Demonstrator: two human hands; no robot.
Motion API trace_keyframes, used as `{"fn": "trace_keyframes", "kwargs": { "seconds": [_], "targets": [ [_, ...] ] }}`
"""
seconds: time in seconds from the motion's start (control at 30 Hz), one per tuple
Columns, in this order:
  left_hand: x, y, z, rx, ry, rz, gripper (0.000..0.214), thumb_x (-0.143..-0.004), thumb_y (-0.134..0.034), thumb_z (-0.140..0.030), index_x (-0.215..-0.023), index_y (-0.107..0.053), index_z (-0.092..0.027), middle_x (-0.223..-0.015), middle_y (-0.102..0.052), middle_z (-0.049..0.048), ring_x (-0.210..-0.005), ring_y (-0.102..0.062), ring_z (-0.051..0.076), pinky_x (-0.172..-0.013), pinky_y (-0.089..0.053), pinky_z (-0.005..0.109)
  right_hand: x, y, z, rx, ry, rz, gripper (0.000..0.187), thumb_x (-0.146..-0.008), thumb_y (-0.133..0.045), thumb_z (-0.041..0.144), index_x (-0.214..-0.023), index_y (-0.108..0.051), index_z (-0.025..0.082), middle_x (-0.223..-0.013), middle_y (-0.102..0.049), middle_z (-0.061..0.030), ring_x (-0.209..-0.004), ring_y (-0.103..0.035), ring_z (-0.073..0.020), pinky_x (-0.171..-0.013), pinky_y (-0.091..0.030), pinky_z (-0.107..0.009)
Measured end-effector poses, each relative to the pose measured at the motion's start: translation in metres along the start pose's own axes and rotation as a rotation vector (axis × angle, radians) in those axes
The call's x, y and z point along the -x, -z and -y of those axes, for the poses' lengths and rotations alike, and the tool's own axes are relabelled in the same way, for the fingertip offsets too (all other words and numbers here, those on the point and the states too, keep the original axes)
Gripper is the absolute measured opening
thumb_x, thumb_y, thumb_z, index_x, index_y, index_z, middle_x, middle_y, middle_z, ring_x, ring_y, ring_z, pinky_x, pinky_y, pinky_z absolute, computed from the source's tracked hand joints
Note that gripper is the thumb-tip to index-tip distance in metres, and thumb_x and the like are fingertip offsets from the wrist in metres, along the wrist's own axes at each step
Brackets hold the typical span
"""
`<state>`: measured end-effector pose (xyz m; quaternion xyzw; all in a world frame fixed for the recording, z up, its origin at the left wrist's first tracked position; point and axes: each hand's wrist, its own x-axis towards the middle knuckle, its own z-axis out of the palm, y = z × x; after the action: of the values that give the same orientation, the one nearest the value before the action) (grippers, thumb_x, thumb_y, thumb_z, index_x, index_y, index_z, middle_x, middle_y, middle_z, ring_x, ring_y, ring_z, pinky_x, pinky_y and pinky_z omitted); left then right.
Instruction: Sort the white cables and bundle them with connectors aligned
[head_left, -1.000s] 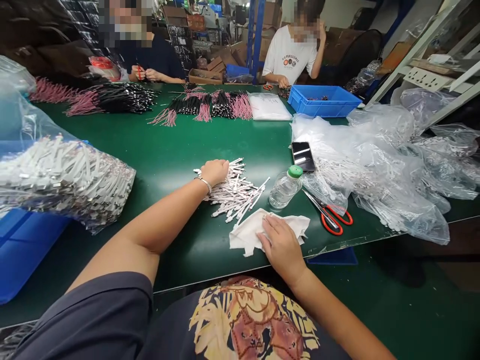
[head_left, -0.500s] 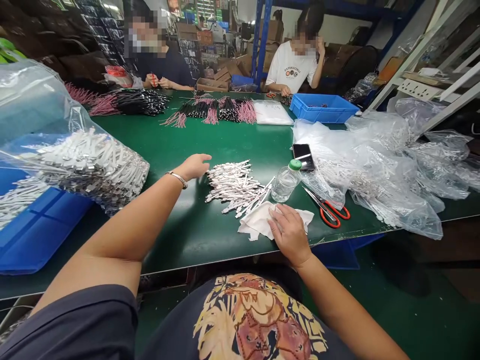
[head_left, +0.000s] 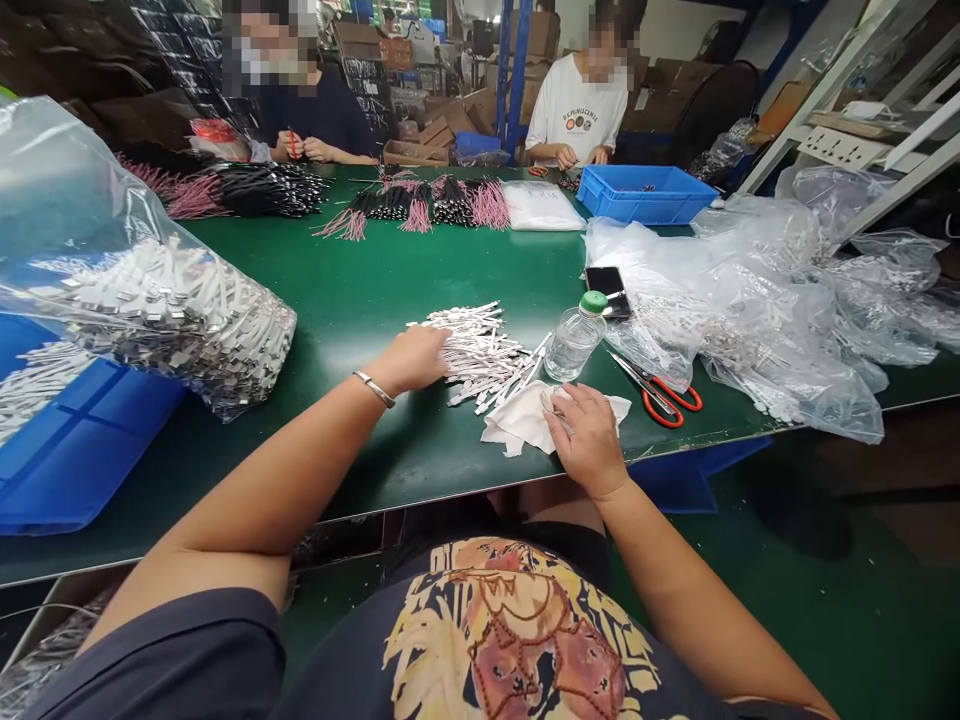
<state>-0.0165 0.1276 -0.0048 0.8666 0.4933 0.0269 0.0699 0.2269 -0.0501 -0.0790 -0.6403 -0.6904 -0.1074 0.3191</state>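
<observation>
L hand (head_left: 409, 360) palm down at near-left end of pile of white strips w/ metal tips (head_left: 480, 350), on green bench top (head_left: 360, 270). Fingers together, slightly curled, pointing right into pile; tips hidden under hand/strips, so can't tell if pinching anything. Pile lies just right of L fingers, strips jumbled, long axis mostly L-R, some angled; L hand much nearer than R. Exact strip ends under L hand not visible, strip detail hard to make out. R hand (head_left: 589, 440) on crumpled white cloth (head_left: 525, 425), just below-right of pile; fingers spread, not closed, no clear grip, though cloth folds hide the tips. Bracelet (head_left: 373, 389) on L wrist. Just past R hand: clear plastic bottle w/ green cap (head_left: 574, 342), red-handled scissors (head_left: 660, 402), phone (head_left: 606, 292). Left of pile, big clear bag of the same type of strips (head_left: 142, 310) over blue bin (head_left: 82, 440), cut off at frame edge. Right, loose clear bags (head_left: 757, 340). Far side: wire bundles w/ pink ends (head_left: 420, 205), blue crate (head_left: 641, 195), two co-workers, their hands (head_left: 300, 148) (head_left: 577, 155) busy at far edge, what they hold is too small to tell.
</observation>
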Motion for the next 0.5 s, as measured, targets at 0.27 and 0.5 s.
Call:
{"fn": "trace_keyframes", "kwargs": {
  "seconds": [0.27, 0.5],
  "targets": [
    [0.003, -0.016, -0.006, -0.167, -0.032, -0.063, 0.027, -0.08, -0.046, -0.021, -0.098, -0.065, -0.018, -0.103, -0.062, 0.0141, -0.104, -0.05, 0.031, -0.081, -0.04, 0.04, 0.002, 0.0, 0.0, 0.026, -0.012, 0.013, 0.029, -0.087, -0.053, 0.034, -0.105, -0.067, 0.015, -0.119, -0.06, -0.0126, -0.117, -0.044, -0.0285, -0.101, -0.036, -0.046],
    [0.02, 0.002, -0.014, -0.275, -0.095, -0.082, 0.03, -0.08, -0.037, -0.007, -0.094, -0.062, -0.013, -0.093, -0.063, 0.0171, -0.098, -0.053, 0.03, -0.079, -0.037, 0.041, 0.002, 0.002, 0.003, 0.015, -0.01, -0.004, 0.029, -0.088, -0.052, 0.033, -0.105, -0.067, 0.015, -0.119, -0.061, -0.0125, -0.117, -0.044, -0.0283, -0.101, -0.036, -0.046]
  ]
}}
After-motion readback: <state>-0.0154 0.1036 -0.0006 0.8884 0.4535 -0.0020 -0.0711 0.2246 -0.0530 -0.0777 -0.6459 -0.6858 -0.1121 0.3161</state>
